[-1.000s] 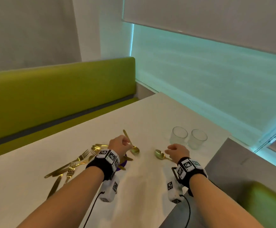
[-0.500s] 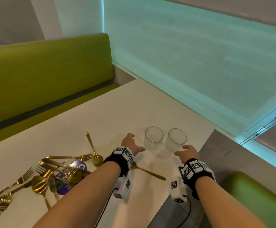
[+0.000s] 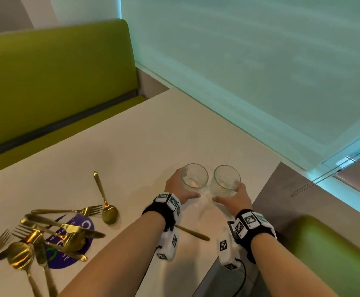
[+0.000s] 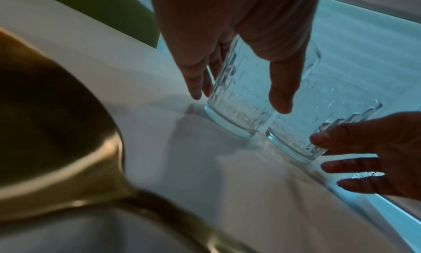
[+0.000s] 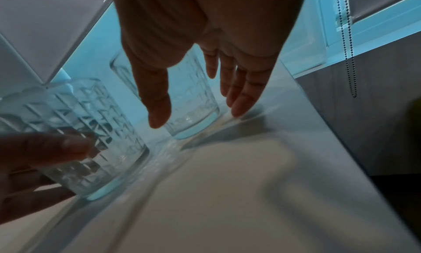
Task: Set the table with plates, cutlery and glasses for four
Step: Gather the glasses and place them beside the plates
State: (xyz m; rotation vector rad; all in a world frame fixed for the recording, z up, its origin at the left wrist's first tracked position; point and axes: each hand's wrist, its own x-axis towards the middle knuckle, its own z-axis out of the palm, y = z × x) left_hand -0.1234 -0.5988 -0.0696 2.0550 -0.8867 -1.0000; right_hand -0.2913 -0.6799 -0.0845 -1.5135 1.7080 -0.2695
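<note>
Head view: two clear ribbed glasses standing upright, side by side, near the right edge of the white table [image 3: 144,133]. The left hand [image 3: 178,187] is wrapping the left glass [image 3: 194,176]; the right hand [image 3: 236,199] is wrapping the right glass [image 3: 226,179]. Gold cutlery [image 3: 52,232] is lying heaped at the near left; one spoon [image 3: 107,202] is lying apart. Left wrist view: thumb and fingers [image 4: 196,80] are spreading wide either side of the glass, contact uncertain. Right wrist view: thumb and fingers [image 5: 239,87] are likewise flanking their glass, straight, not curling.
</note>
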